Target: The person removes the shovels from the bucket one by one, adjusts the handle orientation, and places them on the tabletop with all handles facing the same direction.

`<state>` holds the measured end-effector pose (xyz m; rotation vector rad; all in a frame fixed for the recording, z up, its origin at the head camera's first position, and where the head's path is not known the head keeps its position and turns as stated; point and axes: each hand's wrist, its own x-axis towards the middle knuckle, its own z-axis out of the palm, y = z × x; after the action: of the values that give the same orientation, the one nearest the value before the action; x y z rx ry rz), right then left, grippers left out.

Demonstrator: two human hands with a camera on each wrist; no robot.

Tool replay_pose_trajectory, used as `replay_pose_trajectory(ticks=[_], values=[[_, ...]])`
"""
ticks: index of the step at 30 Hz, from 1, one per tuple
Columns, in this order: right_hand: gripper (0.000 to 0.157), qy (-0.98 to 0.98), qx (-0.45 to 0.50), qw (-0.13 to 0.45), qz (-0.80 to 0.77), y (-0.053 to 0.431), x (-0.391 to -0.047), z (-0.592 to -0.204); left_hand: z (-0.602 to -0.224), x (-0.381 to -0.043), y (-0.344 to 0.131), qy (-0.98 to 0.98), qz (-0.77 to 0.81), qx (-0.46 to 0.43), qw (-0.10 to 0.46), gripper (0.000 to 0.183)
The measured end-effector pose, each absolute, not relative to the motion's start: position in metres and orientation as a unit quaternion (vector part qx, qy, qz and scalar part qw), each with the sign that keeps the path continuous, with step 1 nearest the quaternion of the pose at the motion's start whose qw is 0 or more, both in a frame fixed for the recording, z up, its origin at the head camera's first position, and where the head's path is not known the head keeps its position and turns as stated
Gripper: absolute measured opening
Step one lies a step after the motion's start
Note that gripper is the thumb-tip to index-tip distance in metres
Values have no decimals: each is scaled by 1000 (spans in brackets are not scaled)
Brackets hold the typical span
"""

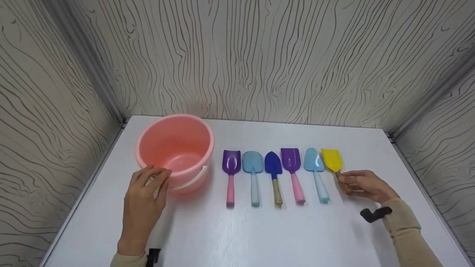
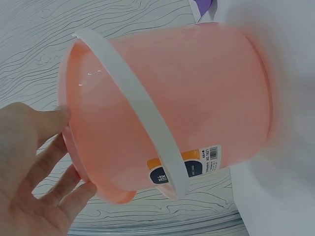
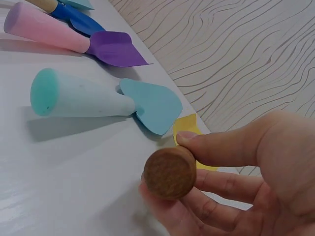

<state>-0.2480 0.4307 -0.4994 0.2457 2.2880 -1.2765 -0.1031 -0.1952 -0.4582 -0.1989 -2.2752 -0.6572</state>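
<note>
A pink bucket with a white handle stands upright on the left of the table. My left hand holds its near rim, thumb and fingers at the edge. At the far right, my right hand grips the brown wooden handle of a small yellow shovel. Left of that shovel lies a light blue trowel, then a purple shovel with a pink handle. The yellow blade is partly hidden behind my thumb in the right wrist view.
Further left in the row are a dark blue trowel, a light blue shovel and another purple shovel, nearest the bucket. All lie on a white table. Wood-patterned panels enclose the back and both sides.
</note>
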Motion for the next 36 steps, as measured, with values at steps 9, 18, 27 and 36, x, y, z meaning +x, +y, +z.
replay_pose_trajectory(ticks=[9, 18, 27, 36], values=[[75, 853, 98, 249, -448, 428, -247, -499, -459, -104, -195, -888, -258, -77, 373, 36], [76, 851, 102, 248, -451, 427, -247, -496, -459, -105, -194, -888, -259, -76, 373, 35], [75, 857, 100, 249, -441, 431, -248, -500, -458, -105, -194, -891, -258, -67, 367, 34], [83, 860, 112, 240, -436, 431, -242, -502, -459, -104, -194, -889, -258, -71, 371, 34]])
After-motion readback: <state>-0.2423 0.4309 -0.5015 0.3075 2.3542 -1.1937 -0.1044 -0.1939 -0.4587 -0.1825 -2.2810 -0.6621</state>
